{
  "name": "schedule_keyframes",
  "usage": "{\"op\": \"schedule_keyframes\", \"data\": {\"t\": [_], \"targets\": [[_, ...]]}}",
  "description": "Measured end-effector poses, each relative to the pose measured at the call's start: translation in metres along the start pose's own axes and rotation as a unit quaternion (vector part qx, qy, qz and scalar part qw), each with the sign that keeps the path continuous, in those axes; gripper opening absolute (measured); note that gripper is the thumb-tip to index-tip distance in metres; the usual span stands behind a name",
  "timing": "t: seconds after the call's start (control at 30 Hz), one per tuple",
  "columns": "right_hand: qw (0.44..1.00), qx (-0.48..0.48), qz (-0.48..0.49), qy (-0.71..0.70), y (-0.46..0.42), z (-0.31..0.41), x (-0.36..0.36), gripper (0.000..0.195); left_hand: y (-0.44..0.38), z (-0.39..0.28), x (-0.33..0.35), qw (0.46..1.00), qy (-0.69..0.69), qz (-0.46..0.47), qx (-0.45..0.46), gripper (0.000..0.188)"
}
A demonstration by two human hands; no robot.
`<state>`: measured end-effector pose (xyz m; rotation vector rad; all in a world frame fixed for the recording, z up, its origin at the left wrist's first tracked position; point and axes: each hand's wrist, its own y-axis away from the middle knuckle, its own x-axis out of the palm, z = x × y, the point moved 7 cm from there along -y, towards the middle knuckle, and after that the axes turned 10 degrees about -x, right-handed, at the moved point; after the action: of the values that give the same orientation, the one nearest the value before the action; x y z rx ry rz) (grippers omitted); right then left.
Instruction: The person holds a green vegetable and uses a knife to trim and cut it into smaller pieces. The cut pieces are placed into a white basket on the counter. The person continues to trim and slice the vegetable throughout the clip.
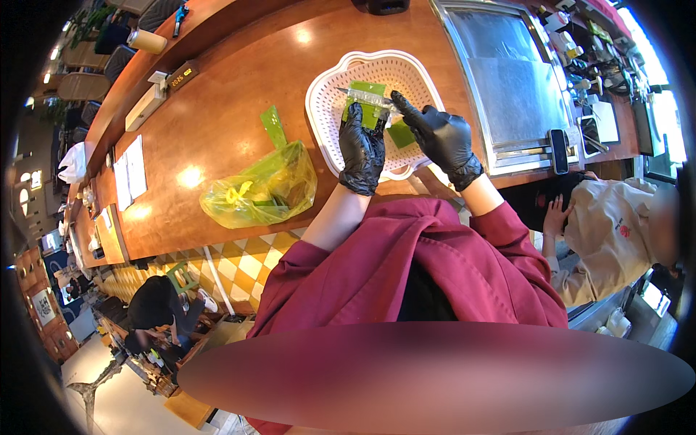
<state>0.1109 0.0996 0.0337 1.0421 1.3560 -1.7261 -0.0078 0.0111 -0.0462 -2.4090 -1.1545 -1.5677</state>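
Note:
My left hand [362, 149], in a black glove, holds a flat green leaf-like piece [359, 115] over a white plastic colander basket [321, 130]. My right hand [443, 136], gloved in black too, grips a narrow-bladed knife [370, 98], its index finger stretched along it. The blade lies across the green piece, its pointed tip to the left. The blade looks wet or coated; its exact edge is hard to make out. Another green piece [401, 134] rests in the basket, partly hidden by my right hand.
Left of the basket sits a tied yellow plastic bag [261, 187] with green pieces inside. A green strip [273, 126] lies by it on the wooden counter [228, 109]. Metal-framed panels [511, 98] and a phone [558, 151] are at right. A person [603, 234] stands close by on that side.

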Motion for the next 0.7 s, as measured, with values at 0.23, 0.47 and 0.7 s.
{"op": "schedule_keyframes", "data": {"t": [0.23,0.47,0.7], "targets": [[1.0,0.008,0.0,-0.01,-0.002,-0.006,0.001,0.057,-0.004,0.005,-0.002,0.999,0.016,0.019,-0.022,0.036],[1.0,0.0,-0.021,0.009,-0.005,-0.007,-0.002,0.058,-0.003,0.002,0.003,0.999,0.012,0.031,-0.031,0.037],[0.999,-0.002,-0.035,0.016,-0.007,-0.007,-0.006,0.057,0.002,-0.006,0.011,0.999,-0.015,0.033,-0.037,0.036]]}}
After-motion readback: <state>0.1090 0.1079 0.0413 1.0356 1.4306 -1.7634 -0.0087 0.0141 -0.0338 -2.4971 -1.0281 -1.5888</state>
